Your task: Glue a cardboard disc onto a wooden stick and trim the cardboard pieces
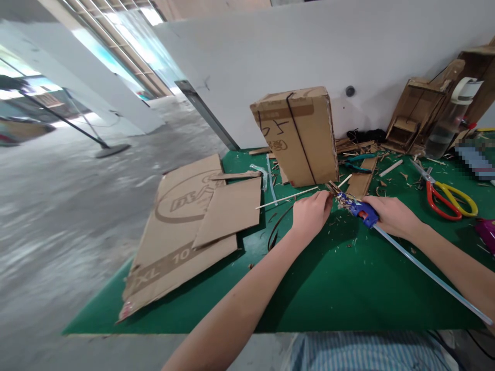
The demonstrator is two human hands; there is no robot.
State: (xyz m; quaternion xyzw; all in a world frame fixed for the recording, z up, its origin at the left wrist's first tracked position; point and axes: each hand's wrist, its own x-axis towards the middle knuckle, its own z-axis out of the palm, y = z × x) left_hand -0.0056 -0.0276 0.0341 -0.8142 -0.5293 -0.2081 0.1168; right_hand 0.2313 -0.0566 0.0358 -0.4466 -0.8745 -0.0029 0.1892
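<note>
My right hand is wrapped round a blue hot glue gun, with a long clear glue stick trailing out of its back end. The nozzle points left, towards the fingertips of my left hand. Those fingers are closed in a pinch; a small brown piece shows at their tips by the nozzle, but I cannot make out what it is. A thin wooden stick lies just left of my left hand. Right behind both hands stands a cardboard box with a dark line down its front.
Flat cardboard sheets cover the left of the green table. Red-and-yellow scissors, teal-handled pliers, a clear bottle and a cardboard construction are at the right and back. Scraps lie scattered about.
</note>
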